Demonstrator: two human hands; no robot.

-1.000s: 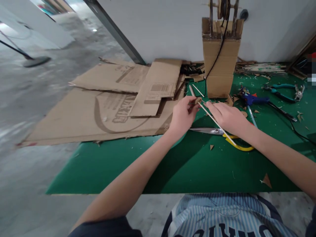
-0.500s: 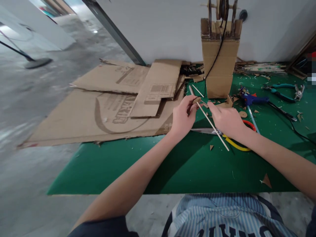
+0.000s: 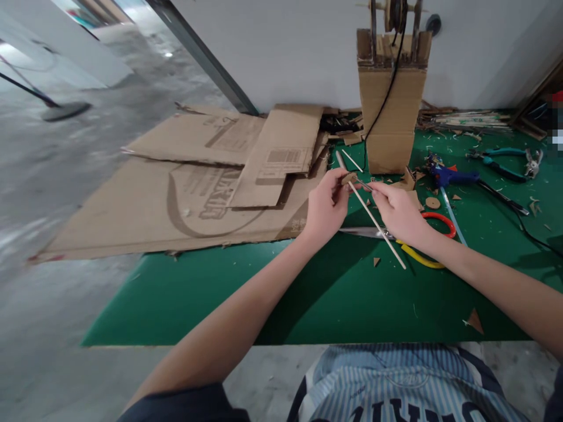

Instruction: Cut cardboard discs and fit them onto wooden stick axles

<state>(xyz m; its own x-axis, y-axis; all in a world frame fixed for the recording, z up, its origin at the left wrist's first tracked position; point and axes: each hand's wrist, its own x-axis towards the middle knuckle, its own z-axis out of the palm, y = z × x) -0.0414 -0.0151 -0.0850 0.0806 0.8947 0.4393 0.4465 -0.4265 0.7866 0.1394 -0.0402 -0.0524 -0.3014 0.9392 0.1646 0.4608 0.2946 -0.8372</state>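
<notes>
Pinched in the fingers of my left hand (image 3: 326,204) is a small cardboard disc (image 3: 349,178). A thin wooden stick (image 3: 379,226) slants from the disc down to the right; whether it passes through the disc is hidden. My right hand (image 3: 398,212) is closed on a slim, dark, rod-like tool (image 3: 364,184), its tip at the disc's right edge. Too little of the tool shows to tell its kind. Beneath my right hand lie scissors (image 3: 433,261) with one red and one yellow handle loop, blades toward the left.
Behind my hands stands a tall cardboard box (image 3: 391,111) with a spool on top and a black cord hanging. Cardboard sheets (image 3: 197,205) cover the left side of the green table (image 3: 197,305). At right lie a blue glue gun (image 3: 455,177), pliers (image 3: 504,164) and cardboard scraps.
My right hand has turned slightly, its thumb now showing along the slim tool. My left hand keeps its hold on the disc; the view has shifted very slightly.
</notes>
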